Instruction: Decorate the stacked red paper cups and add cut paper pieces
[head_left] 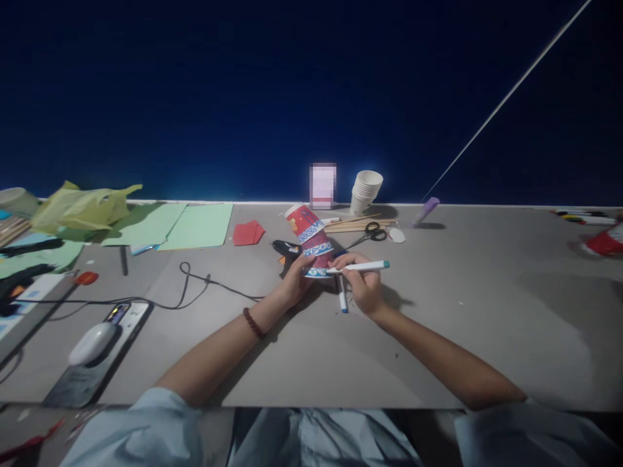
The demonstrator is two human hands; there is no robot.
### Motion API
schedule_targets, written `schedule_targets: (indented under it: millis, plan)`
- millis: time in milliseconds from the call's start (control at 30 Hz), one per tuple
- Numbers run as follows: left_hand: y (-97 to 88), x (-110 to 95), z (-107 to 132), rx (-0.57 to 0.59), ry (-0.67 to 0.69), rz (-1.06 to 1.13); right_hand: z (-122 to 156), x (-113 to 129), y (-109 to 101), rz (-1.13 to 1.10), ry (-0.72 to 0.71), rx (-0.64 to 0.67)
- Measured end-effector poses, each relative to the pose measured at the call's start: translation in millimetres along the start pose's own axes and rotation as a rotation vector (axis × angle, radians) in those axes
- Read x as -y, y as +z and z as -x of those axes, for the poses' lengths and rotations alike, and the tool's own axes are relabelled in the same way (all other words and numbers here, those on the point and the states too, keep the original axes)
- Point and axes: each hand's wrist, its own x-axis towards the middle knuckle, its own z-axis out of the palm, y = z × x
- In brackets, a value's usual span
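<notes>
My left hand point(294, 284) is closed around the lower left side of a decorated paper-cup tower point(310, 228), red with blue-and-white wave patterns, held tilted above the table. In my right hand point(366, 288) is a white marker point(368, 266) with a teal end, gripped like a pen. Its tip meets or nearly meets the wave band at the tower's lower end; contact is too small to tell. Below the hands lies a second white marker with a blue end point(343, 299). A black glue gun point(287, 249) rests just behind my left hand, partly hidden.
Behind my hands are black-handled scissors point(376, 233), wooden sticks point(343, 227) and stacked white paper cups point(366, 189). Red paper pieces point(248, 232) and green sheets point(197, 226) lie left. A black cord point(165, 305) crosses the left side near a phone point(73, 384) and white mouse point(93, 344).
</notes>
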Motion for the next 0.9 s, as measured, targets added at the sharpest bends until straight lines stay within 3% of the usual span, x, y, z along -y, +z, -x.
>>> schedule_targets:
  millis: [400, 667, 900]
  plan:
    - [-3.3, 2.4, -0.7, 0.022, 0.009, -0.009, 2.8, -2.1, -1.4, 0.073, 0.049, 0.006]
    - [0.4, 0.5, 0.3, 0.012, 0.004, -0.016, 3.3, -2.7, -1.3, 0.066, -0.008, 0.052]
    - [-0.7, 1.2, 0.2, 0.002, 0.002, -0.004, 3.5, -2.3, -2.2, 0.088, 0.028, 0.016]
